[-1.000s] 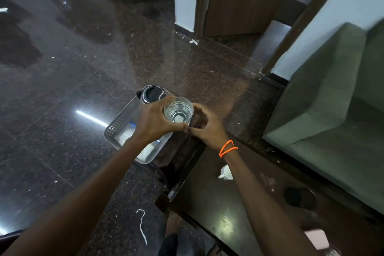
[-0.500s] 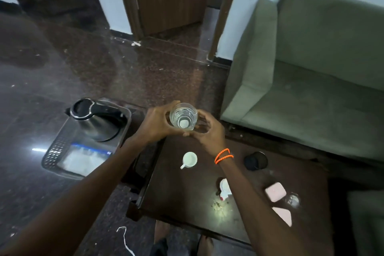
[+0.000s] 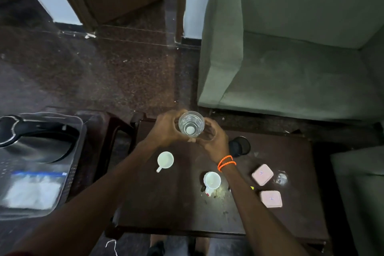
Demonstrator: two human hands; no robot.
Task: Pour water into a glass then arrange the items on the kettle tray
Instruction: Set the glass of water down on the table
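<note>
A clear glass [image 3: 191, 123] with water in it is held upright above the far edge of the dark wooden table [image 3: 176, 203]. My left hand [image 3: 166, 129] grips its left side and my right hand [image 3: 214, 141], with orange bands at the wrist, cups its right side. The clear kettle tray [image 3: 70, 176] stands at the far left on a dark stand. In it are the steel kettle [image 3: 35, 141] with a black lid and a white packet [image 3: 31, 191].
On the table stand two white cups [image 3: 165, 160] [image 3: 212, 181], a black round lid [image 3: 240, 146], two pink square boxes [image 3: 262, 174] [image 3: 270, 198] and a small clear item [image 3: 281, 177]. A green sofa [image 3: 291, 58] lies behind the table, dark stone floor to the left.
The view has swung right, from the tray to the table. Both hands have carried the glass from above the tray to above the table's far edge.
</note>
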